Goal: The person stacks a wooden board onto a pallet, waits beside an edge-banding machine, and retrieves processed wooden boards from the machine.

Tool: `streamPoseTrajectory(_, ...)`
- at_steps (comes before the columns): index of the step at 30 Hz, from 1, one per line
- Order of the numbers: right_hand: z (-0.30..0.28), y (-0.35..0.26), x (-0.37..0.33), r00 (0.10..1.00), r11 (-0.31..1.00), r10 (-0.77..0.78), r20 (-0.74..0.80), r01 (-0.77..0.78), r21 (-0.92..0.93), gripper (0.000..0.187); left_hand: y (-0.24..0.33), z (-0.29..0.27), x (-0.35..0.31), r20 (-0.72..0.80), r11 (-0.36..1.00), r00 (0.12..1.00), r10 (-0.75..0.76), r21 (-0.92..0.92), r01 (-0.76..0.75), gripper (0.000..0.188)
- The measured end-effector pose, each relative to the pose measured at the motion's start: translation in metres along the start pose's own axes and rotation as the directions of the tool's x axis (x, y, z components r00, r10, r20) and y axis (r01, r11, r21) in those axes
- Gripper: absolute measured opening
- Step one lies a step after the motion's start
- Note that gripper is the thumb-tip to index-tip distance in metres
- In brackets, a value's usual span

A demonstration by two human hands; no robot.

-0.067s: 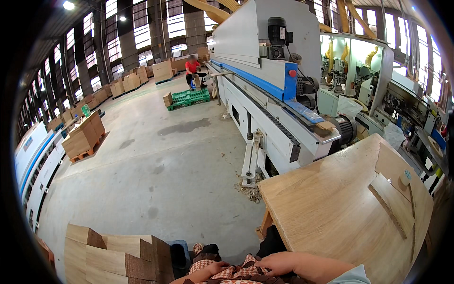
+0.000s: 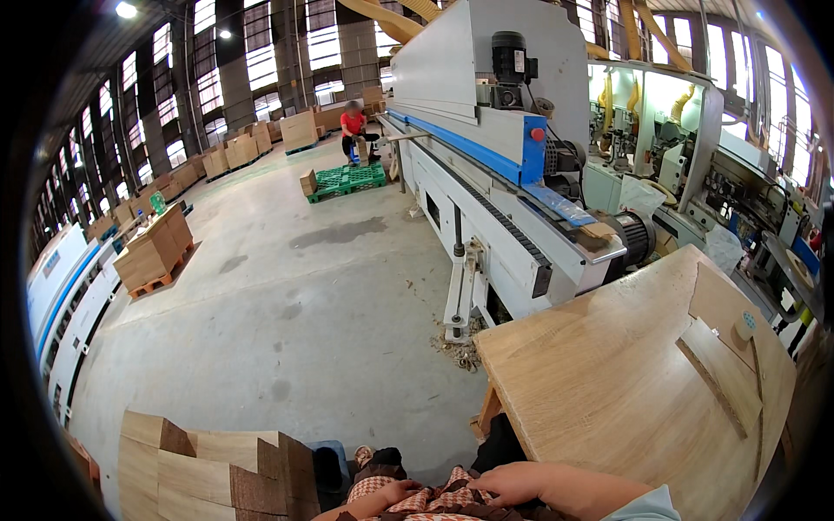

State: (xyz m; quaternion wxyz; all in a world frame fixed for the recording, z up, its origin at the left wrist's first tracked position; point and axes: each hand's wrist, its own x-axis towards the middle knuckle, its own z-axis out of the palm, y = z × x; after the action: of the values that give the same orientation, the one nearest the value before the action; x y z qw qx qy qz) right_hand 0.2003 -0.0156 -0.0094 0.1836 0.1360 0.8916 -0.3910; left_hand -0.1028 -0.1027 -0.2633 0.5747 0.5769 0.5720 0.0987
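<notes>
Both of my hands lie low in the picture, on a red-and-white checked cloth point(image 2: 447, 499) over my lap. My left hand point(image 2: 400, 491) rests on its left side, fingers lying loosely on the fabric. Across from it, my right hand point(image 2: 504, 480) is laid over the right side of the same cloth, its fingers stretched downward and partly hidden by the folds. Neither hand shows anything held. Nearest on the left is a stack of wood-grain boards point(image 2: 195, 482); on the right, close to my right forearm, stands a wood-topped table point(image 2: 582, 373).
A thin board strip point(image 2: 721, 373) and a small round piece point(image 2: 745, 326) lie on the table. Beyond it runs a long white-and-blue machine point(image 2: 486, 226). A person in red point(image 2: 353, 126) sits by a green pallet point(image 2: 347, 181). Stacked panels point(image 2: 156, 247) stand on a pallet at left.
</notes>
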Motion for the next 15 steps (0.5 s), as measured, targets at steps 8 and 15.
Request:
streamPoseTrajectory(8,-0.003,-0.002,0.0,1.0,1.0,0.008,0.011,-0.008,0.0,0.053,0.013,-0.002,-0.005,0.023,0.999,0.999,-0.03,-0.036,0.031,0.043)
streamPoseTrajectory(15,-0.002,-0.001,0.0,1.0,1.0,-0.001,0.002,0.001,-0.009,0.052,0.01,-0.002,-0.003,0.026,0.999,0.999,-0.033,-0.015,0.033,0.044)
